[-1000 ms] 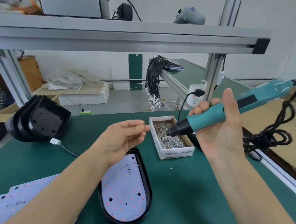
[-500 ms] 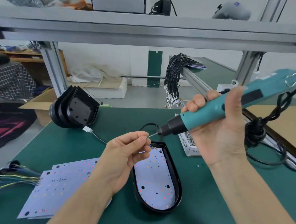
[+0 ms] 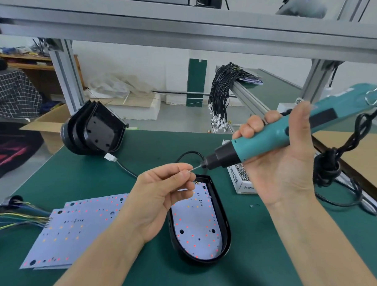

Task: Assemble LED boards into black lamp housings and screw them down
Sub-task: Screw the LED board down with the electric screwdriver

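A black lamp housing (image 3: 224, 226) lies on the green mat with a white LED board (image 3: 197, 225) seated inside it. Above its far end, my left hand (image 3: 162, 194) pinches a small screw (image 3: 189, 170) between thumb and fingertips. My right hand (image 3: 278, 164) grips a teal electric screwdriver (image 3: 268, 136), held nearly level, and its bit tip touches the screw. A white box of screws (image 3: 239, 180) sits behind my right hand, mostly hidden. Loose LED boards (image 3: 76, 227) lie stacked to the left.
A stack of empty black housings (image 3: 93, 130) stands at the mat's far left, with a white connector and black cable beside it. Coloured wires (image 3: 14, 217) run in from the left edge. The screwdriver's black cord (image 3: 328, 168) hangs knotted on the right. An aluminium frame beam (image 3: 177, 32) crosses overhead.
My left hand left the screw box with a screw and met the screwdriver's bit above the housing. The view has shifted left, so the housing and box now sit further right.
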